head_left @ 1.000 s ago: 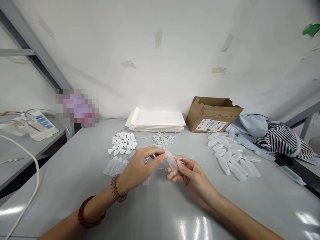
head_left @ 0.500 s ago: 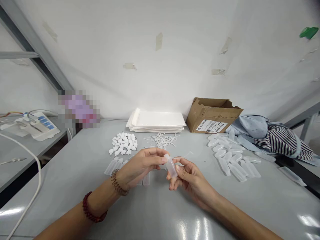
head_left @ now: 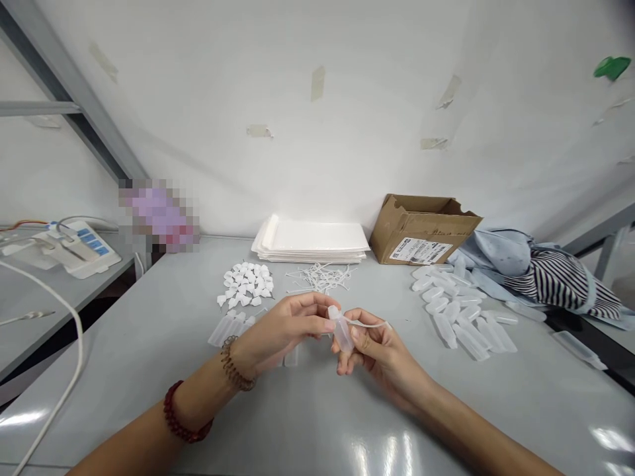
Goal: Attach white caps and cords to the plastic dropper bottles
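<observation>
Between my two hands is a small frosted plastic bottle (head_left: pixel 342 335) with a white cap (head_left: pixel 335 313), tilted with its cap up and to the left. My left hand (head_left: pixel 292 327) pinches at the cap with thumb and fingers. My right hand (head_left: pixel 372 344) is closed round the bottle's body. From near the cap a thin white tube (head_left: pixel 367 324) sticks out to the right, over my right fingers. Beyond my left hand lie several capped bottles (head_left: pixel 225 328), partly hidden by the wrist. Loose white caps (head_left: pixel 248 283) are heaped farther back.
Thin white tubes (head_left: pixel 322 276) lie in a pile before a stack of white envelopes (head_left: pixel 315 239). An open cardboard box (head_left: pixel 421 231) stands at the back right. Several uncapped bottles (head_left: pixel 461 311) lie beside striped cloth (head_left: pixel 560 277). A white cable (head_left: pixel 74 344) crosses the left side.
The bottle has turned slightly in my hands. The thin tube now shows curving out to the right from near the cap. Both hands stay in nearly the same place.
</observation>
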`<state>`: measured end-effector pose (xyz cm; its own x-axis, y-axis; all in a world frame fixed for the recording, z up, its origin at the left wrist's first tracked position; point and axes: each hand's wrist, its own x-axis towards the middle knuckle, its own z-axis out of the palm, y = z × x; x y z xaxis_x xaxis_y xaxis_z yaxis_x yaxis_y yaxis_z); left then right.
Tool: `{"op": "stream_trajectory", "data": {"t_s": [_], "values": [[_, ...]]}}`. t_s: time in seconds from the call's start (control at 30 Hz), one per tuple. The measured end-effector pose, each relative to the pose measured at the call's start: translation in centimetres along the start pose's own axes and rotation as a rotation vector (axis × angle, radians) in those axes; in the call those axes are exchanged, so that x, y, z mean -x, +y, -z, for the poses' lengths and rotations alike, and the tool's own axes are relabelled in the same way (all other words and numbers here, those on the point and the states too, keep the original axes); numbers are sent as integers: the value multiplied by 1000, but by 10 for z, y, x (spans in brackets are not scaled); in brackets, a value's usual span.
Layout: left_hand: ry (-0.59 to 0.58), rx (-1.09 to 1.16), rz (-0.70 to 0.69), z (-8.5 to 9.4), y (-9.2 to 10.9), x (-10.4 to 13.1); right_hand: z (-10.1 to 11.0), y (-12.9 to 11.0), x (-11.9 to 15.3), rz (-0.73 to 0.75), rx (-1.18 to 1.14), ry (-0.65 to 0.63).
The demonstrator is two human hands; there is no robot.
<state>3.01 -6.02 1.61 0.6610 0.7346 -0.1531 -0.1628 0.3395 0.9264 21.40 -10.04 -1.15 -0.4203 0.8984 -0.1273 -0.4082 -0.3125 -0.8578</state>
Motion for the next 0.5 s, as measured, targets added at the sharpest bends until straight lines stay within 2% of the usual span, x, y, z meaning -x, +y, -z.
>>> {"op": "stream_trajectory", "data": {"t_s": [0.13,0.33,0.5], "values": [[32,-284,-106,1,4,2,-1,-2,0,2,-14,11],[158,-719,-297,-3,2,3,-1,1,-1,-37,-61,16],[198,-933,-455,-12,-2,4,1,1,-1,-32,-77,21]]}}
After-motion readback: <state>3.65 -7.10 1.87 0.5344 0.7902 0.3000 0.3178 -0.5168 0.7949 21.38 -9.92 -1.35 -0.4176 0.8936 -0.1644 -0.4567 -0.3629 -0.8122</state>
